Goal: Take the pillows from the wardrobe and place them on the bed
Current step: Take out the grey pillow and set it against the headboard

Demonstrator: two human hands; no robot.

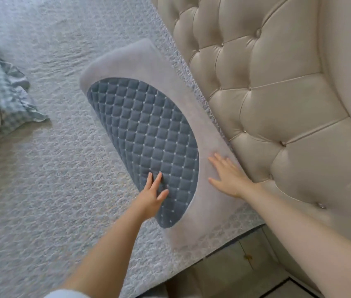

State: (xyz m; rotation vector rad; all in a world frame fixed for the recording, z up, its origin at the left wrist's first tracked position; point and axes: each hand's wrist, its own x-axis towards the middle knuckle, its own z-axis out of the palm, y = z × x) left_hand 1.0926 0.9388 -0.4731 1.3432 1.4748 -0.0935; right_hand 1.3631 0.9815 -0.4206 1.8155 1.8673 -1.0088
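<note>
Head view: pillow (148, 130) under both grips.

bare forearms, white sleeve (67, 294) edge

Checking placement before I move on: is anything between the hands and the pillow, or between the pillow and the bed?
Nothing visible. The left hand and right hand lie flat, directly on the grey pillow. It lies on the bedspread along the tufted headboard. The bundled bedding sits apart at the left edge.
</note>
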